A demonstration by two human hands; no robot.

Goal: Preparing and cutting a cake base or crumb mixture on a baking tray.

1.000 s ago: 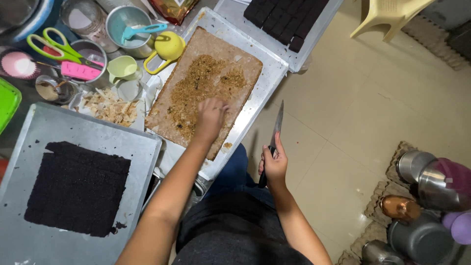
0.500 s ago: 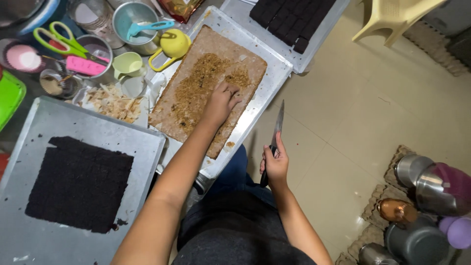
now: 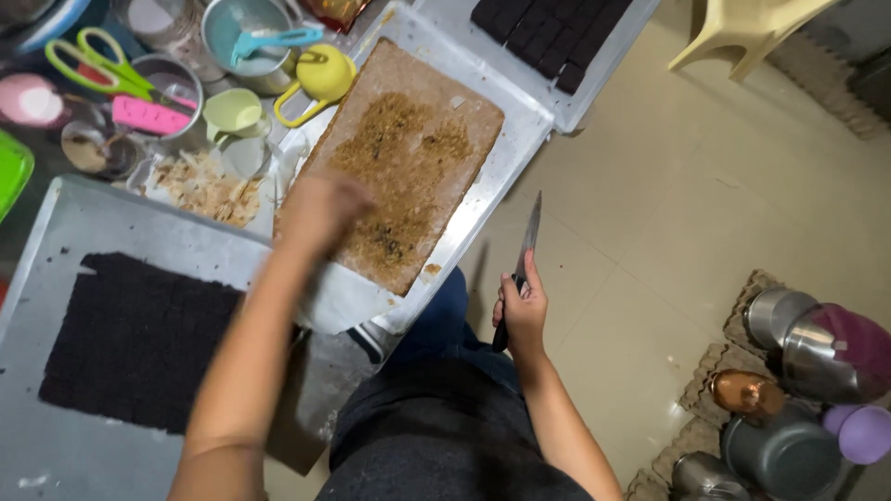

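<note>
A long knife stands blade-up in the right hand, fist shut around its dark handle, held off the counter's edge above the tiled floor. The left hand, blurred so I cannot tell its grip, hovers over the brown crumb-strewn board lying in a metal tray, beside a dark brownie slab.

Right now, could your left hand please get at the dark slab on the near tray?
Probably yes. The left hand is empty and hovers at the brown board's edge, just above the dark slab, which lies uncovered on its tray.
</note>
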